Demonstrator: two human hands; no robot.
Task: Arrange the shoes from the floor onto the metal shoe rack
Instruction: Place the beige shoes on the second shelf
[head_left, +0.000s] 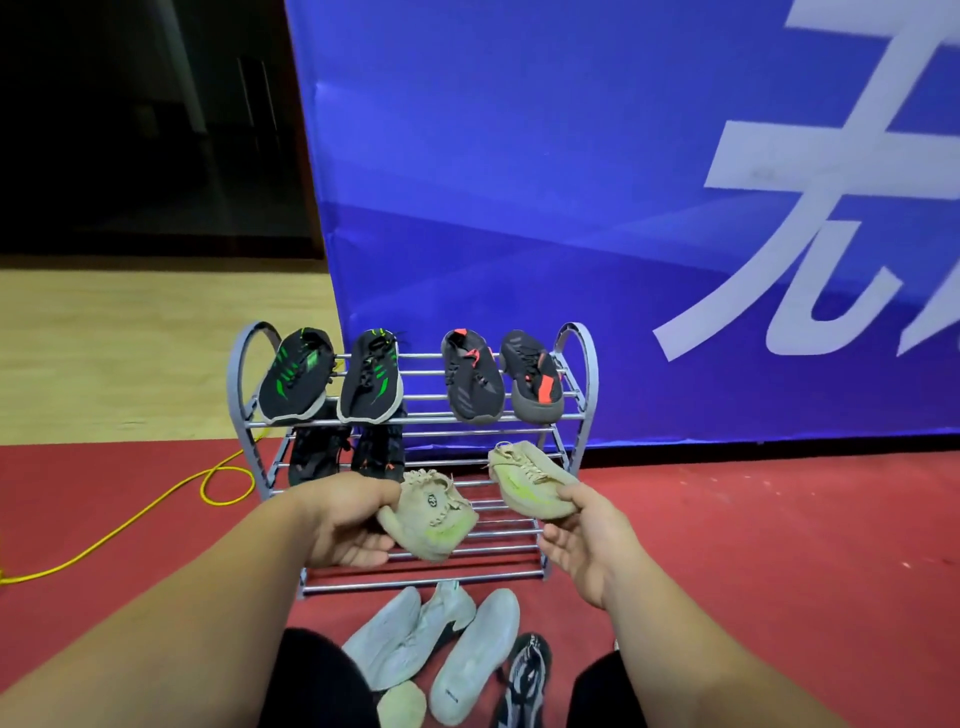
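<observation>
Rack (426, 417), centre frame, holds six black shoes (371, 382). Left hand (345, 519) grips a beige, lime-streaked shoe (434, 517); right hand (582, 540) pinches its mate (530, 483).

- The shoe rack (415, 584) stood on the floor (727, 519) just before a banner (519, 182)
- On its top tier lay a left pair (296, 382) and a right pair (474, 387), apart
- A lower pair (317, 454) sat on the middle tier, under the left pair
- Before the rack the left hand (343, 519) held a shoe (434, 519), the right hand (582, 535) its mate (530, 483) to the right
- Loose shoes (475, 654) lay on the floor before the rack
- A cable (156, 512) lay on the floor left of the rack
</observation>
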